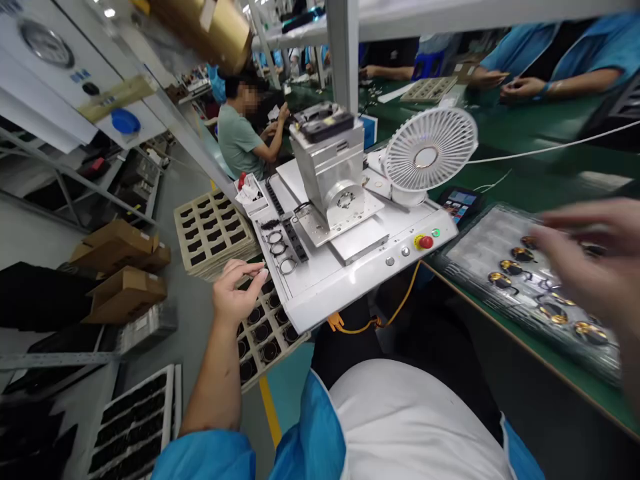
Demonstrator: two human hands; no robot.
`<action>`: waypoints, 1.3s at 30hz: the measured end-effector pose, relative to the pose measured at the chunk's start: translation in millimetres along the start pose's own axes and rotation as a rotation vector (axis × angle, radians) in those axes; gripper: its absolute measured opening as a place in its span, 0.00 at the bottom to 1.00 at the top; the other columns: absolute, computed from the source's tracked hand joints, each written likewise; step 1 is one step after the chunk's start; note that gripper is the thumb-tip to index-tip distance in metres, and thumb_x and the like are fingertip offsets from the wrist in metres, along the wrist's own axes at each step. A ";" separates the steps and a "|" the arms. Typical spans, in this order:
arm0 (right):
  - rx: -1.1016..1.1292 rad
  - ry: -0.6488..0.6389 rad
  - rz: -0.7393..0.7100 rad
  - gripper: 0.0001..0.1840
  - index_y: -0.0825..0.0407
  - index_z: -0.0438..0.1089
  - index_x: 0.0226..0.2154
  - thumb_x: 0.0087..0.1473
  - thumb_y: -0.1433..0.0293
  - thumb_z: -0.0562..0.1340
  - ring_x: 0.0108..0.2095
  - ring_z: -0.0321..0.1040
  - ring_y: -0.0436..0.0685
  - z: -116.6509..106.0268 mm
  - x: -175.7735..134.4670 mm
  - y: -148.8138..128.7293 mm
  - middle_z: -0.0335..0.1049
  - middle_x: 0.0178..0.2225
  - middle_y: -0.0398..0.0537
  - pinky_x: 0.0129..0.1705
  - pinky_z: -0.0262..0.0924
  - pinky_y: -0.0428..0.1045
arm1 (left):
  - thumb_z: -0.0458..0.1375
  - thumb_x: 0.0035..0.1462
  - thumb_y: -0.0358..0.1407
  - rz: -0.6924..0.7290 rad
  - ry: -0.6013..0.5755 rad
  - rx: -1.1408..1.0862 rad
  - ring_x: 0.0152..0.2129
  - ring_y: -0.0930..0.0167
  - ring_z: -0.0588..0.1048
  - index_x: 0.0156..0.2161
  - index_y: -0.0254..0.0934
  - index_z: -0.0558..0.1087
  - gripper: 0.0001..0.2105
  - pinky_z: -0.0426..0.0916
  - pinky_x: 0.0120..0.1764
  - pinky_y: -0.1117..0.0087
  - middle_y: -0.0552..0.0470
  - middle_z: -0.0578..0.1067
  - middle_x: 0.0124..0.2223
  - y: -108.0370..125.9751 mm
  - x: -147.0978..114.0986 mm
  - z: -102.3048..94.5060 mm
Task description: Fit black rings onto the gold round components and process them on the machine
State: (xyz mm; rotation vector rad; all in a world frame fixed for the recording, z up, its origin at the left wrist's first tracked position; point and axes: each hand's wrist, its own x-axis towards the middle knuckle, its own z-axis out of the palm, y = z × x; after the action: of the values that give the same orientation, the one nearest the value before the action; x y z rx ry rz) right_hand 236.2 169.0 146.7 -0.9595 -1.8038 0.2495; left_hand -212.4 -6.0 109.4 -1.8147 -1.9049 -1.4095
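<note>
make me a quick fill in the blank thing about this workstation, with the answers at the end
1. The person's own hand nearest the clear plastic tray is the ____ one.
2. The person's left hand belongs to an arm with a sleeve coloured ____.
3. The mushroom-shaped button on the white machine's front panel is coloured ____.
4. The clear plastic tray lies on a bench whose top is coloured ____.

Missing words: right; blue; red; green

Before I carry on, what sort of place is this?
Probably a factory assembly floor: a machine with a red button, a clear tray of round parts, and a co-worker in blue at a green table.
</note>
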 end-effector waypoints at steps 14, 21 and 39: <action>0.199 -0.722 -0.515 0.11 0.50 0.82 0.37 0.49 0.69 0.77 0.41 0.76 0.62 158.4 252.2 -94.1 0.76 0.33 0.44 0.50 0.71 0.59 | 0.64 0.57 0.34 0.261 0.068 0.064 0.27 0.72 0.73 0.47 0.39 0.81 0.12 0.71 0.35 0.69 0.54 0.75 0.30 105.2 155.3 2.5; 0.405 -0.506 -0.299 0.24 0.51 0.76 0.46 0.46 0.70 0.77 0.43 0.77 0.61 144.9 242.2 -87.1 0.80 0.40 0.48 0.49 0.74 0.56 | 0.66 0.53 0.28 0.254 -0.232 0.257 0.29 0.65 0.76 0.50 0.36 0.79 0.18 0.70 0.40 0.63 0.52 0.77 0.29 148.7 253.9 60.6; 0.585 -0.297 0.456 0.33 0.50 0.68 0.53 0.49 0.57 0.75 0.49 0.77 0.67 53.2 -2.1 60.8 0.78 0.48 0.57 0.56 0.72 0.64 | 0.66 0.52 0.59 0.334 -0.510 0.220 0.65 0.51 0.68 0.63 0.40 0.72 0.38 0.61 0.66 0.48 0.42 0.73 0.65 112.5 224.4 61.7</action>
State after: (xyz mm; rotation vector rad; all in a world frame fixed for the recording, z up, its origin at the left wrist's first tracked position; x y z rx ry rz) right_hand 220.9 221.3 86.9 -0.9191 -1.5979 1.1871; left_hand -145.0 173.3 283.0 -2.3897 -1.7404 -0.6449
